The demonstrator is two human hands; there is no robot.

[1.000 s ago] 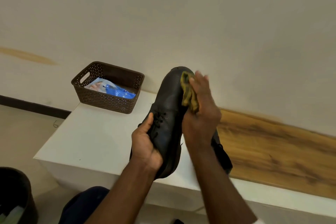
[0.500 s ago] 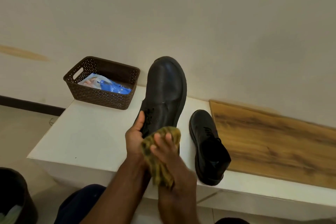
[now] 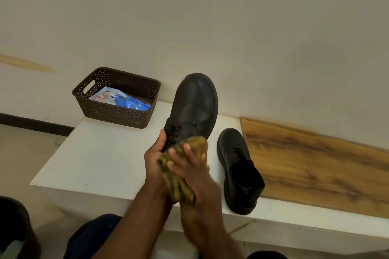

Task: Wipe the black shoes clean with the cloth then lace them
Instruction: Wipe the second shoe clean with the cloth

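My left hand (image 3: 154, 159) grips a black lace-up shoe (image 3: 193, 105) by its heel end and holds it up above the white bench (image 3: 101, 160), toe pointing away. Against the shoe's near part, by the laces, my right hand (image 3: 190, 169) presses a crumpled yellow-green cloth (image 3: 181, 183). The cloth hides the shoe's heel and opening. A second black shoe (image 3: 237, 166) lies on the bench just to the right, toe away from me, its laces partly threaded.
A brown perforated basket (image 3: 117, 111) holding a blue and white packet stands at the bench's back left. A wooden board (image 3: 315, 164) covers the bench to the right. A dark bin (image 3: 14, 229) sits on the floor at lower left. The wall is close behind.
My right hand has drawn the cloth from the shoe's toe down to its near end by the laces. The second shoe, hidden behind my arm before, is now in view.
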